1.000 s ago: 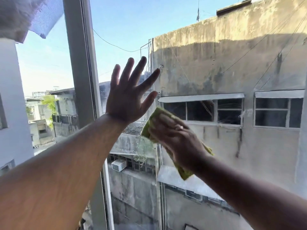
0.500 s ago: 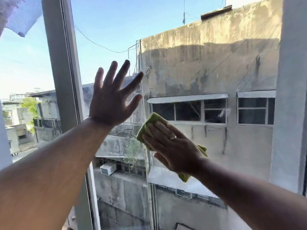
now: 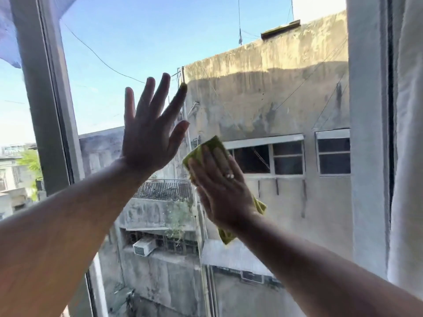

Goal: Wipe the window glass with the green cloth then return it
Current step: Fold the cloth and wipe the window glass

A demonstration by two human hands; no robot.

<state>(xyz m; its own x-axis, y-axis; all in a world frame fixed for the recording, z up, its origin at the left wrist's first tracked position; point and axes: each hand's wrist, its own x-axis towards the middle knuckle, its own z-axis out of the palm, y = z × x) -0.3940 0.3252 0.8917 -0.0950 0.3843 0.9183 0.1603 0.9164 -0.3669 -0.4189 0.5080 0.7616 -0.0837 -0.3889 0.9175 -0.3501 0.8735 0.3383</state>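
The window glass point(image 3: 263, 92) fills the middle of the view, with a weathered concrete building behind it. My right hand point(image 3: 220, 186) lies flat on the green cloth point(image 3: 214, 144) and presses it against the pane at centre. Green edges show above my fingertips and below my wrist. My left hand point(image 3: 152, 136) rests just to the left of it, fingers spread, palm toward the glass, holding nothing.
A grey vertical window frame post point(image 3: 45, 110) stands at the left. At the right edge are a second frame point(image 3: 368, 133) and a pale curtain point(image 3: 409, 156). A bluish cloth point(image 3: 9, 30) hangs at the top left corner.
My right hand has turned more upright and moved the cloth slightly up the glass. The view has shifted right, bringing the right frame and curtain into sight. The left hand stays spread.
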